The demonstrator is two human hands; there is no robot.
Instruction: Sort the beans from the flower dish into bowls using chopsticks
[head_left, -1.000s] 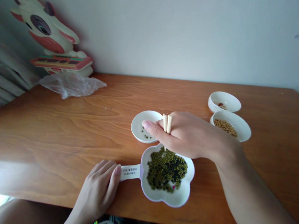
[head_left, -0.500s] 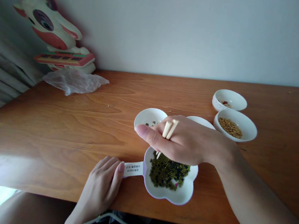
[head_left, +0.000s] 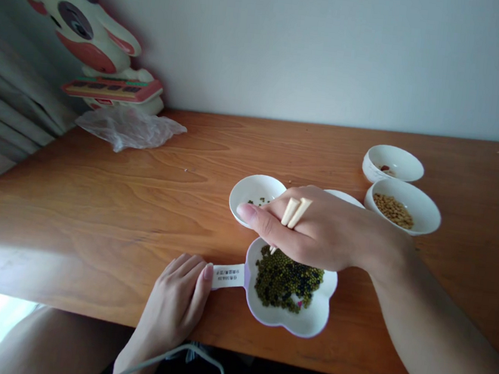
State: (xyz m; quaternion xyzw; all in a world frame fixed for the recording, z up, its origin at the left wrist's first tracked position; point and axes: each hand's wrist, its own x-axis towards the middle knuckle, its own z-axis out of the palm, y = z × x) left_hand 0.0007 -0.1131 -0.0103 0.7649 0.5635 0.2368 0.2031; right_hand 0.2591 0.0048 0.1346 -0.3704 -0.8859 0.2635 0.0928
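Note:
My left hand is closed round the labelled handle of a white, petal-shaped dish with a lilac rim. Small green beans lie in the dish, mixed with darker ones and a pink speck. Above the dish's far edge, my right hand grips a pair of pale chopsticks. Their tips point down at the beans; whether they pinch one I cannot tell. Just beyond my right thumb stands a small white bowl with a few beans inside. Behind the hand, another white bowl is mostly hidden.
Toward the right stand a white bowl of tan beans or nuts and a white bowl with a few reddish bits. A cow-shaped toy keyboard and a crumpled clear bag occupy the back left. A cable crosses my left forearm.
The view has shifted slightly, moving everything a little up and right in the picture. My right hand has moved slightly right over the dish with the chopsticks. The left hand keeps its hold.

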